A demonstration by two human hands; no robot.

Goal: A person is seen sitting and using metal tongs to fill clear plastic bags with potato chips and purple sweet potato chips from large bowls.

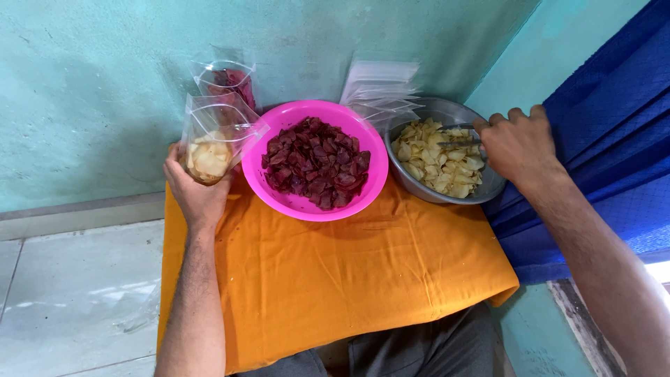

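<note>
On the orange cloth [335, 279], left hand [199, 192] gripped a part-filled bag [209, 143], right hand [516, 143] clenched tongs [453, 143] over the steel bowl [481, 192]; the bag's floppy mouth risked spilling chips [436, 157].

A clear plastic bag [211, 143], open at the top and partly filled with pale yellow chips, stands upright in the left grip [195, 188]. Just behind that grip, against the wall, a second clear bag [229, 80] holds dark red chips. A stack of empty clear bags [380, 87] leans on the wall, left of the right grip [516, 143].
</note>
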